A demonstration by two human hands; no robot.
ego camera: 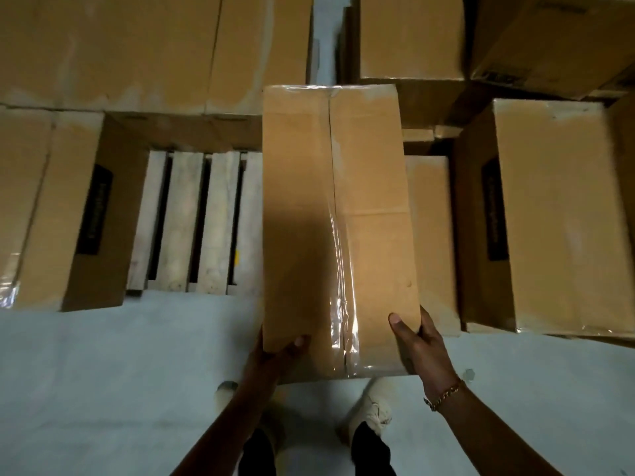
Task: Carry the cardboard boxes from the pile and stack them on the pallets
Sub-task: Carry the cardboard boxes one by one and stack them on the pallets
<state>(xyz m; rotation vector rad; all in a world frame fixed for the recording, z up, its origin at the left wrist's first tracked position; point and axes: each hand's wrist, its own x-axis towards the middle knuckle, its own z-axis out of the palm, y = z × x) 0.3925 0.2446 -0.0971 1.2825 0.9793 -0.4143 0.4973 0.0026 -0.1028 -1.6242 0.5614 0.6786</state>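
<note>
I am watching a person hold one long cardboard box (336, 218) up in the air. Its far end is above the right side of the wooden pallet (192, 221). Its near end sticks out past the pallet's front edge, over the grey floor (103, 372). The left hand (275, 355) grips the near left corner, with the thumb on top and the fingers going out of sight under the box. The right hand (417, 341) grips the near right corner the same way. Bare slats show on the pallet, just left of the held box. A labelled box (68, 214) sits at the pallet's left side, and a row of boxes (137, 49) fills its far side. I think the job now is to put this box down on the bare slats. To do it well, move it left, line it up with the labelled box, and set the far end down first. Then pull the fingers out from under it so they don't get squashed.
</note>
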